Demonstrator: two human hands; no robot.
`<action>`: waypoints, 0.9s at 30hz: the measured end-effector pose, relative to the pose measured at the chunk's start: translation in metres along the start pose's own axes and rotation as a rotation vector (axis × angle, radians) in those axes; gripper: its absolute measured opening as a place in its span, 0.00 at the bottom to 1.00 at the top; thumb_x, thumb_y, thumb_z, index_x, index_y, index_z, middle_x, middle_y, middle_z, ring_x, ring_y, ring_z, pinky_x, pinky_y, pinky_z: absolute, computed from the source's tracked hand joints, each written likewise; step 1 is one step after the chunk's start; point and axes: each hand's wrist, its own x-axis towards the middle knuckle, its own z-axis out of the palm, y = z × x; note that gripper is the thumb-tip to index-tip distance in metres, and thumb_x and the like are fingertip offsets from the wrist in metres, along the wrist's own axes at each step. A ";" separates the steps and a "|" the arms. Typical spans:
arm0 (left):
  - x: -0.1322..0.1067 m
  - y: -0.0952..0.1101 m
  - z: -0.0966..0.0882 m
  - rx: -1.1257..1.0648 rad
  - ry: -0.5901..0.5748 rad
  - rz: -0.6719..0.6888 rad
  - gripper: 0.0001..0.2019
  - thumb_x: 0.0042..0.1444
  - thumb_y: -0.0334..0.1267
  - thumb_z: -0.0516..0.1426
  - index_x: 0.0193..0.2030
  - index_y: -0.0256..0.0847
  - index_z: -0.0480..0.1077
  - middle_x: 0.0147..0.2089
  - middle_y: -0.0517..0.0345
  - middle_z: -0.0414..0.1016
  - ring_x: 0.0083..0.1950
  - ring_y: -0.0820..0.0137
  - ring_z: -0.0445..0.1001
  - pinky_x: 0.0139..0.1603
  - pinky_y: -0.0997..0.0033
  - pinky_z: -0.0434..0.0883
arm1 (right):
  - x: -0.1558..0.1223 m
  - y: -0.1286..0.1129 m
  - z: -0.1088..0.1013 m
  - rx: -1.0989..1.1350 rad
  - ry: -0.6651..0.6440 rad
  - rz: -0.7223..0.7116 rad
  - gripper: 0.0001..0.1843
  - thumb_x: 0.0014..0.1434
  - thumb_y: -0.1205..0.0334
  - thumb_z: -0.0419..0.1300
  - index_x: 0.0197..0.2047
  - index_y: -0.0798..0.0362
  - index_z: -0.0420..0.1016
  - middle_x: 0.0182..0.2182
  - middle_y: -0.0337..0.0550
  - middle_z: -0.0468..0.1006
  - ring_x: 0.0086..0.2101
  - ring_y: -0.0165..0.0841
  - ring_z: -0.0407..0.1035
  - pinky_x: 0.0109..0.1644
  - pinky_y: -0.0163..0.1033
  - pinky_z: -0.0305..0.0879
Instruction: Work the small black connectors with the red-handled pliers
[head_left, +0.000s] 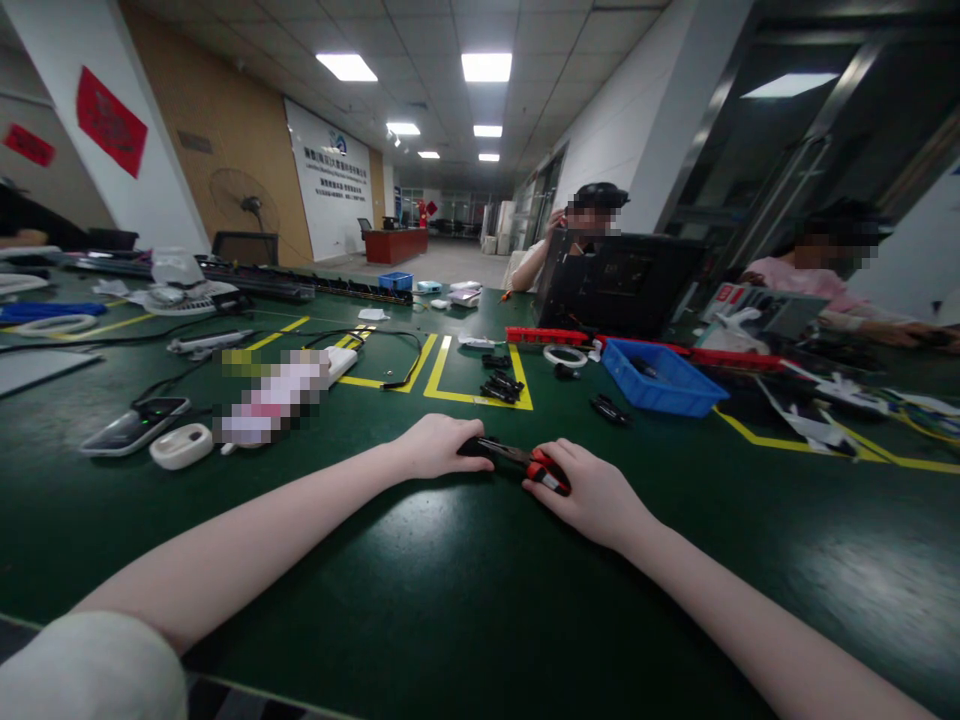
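My right hand (596, 490) is closed round the red and black handles of a pair of pliers (547, 472). The jaws point left and reach a small black part (474, 450), which my left hand (435, 446) grips between thumb and fingers. Whether the jaws are clamped on that part, I cannot tell. Both hands are low over the green table (420, 580). Beyond them, several black plastic pieces (501, 386) lie inside a yellow tape outline, and another black piece (610, 409) lies to the right of it.
A blue bin (660, 380) holds dark pieces at the right, near a white ring (565, 356) and a red strip (547, 335). At the left lie a handheld device (135, 427) and a white oval object (181, 446). Two people sit beyond a black case (615, 285).
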 end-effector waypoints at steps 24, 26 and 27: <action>-0.001 0.006 -0.006 0.056 -0.032 0.014 0.21 0.63 0.59 0.50 0.42 0.42 0.68 0.33 0.55 0.76 0.34 0.62 0.75 0.30 0.72 0.63 | -0.001 -0.004 -0.004 -0.031 -0.014 -0.014 0.19 0.60 0.49 0.57 0.48 0.53 0.71 0.40 0.47 0.74 0.39 0.38 0.70 0.38 0.41 0.67; -0.001 0.006 -0.006 0.068 -0.029 0.014 0.21 0.63 0.59 0.50 0.42 0.42 0.68 0.34 0.55 0.76 0.34 0.61 0.75 0.30 0.71 0.63 | -0.001 -0.005 -0.003 -0.059 -0.003 -0.015 0.19 0.60 0.49 0.57 0.48 0.53 0.71 0.40 0.48 0.74 0.39 0.38 0.70 0.38 0.41 0.67; -0.001 0.007 -0.006 0.073 -0.028 0.016 0.21 0.63 0.59 0.50 0.42 0.42 0.68 0.34 0.55 0.76 0.34 0.61 0.75 0.31 0.71 0.63 | -0.001 -0.005 -0.003 -0.075 0.004 -0.018 0.19 0.60 0.49 0.57 0.48 0.53 0.71 0.40 0.48 0.74 0.39 0.39 0.70 0.39 0.41 0.67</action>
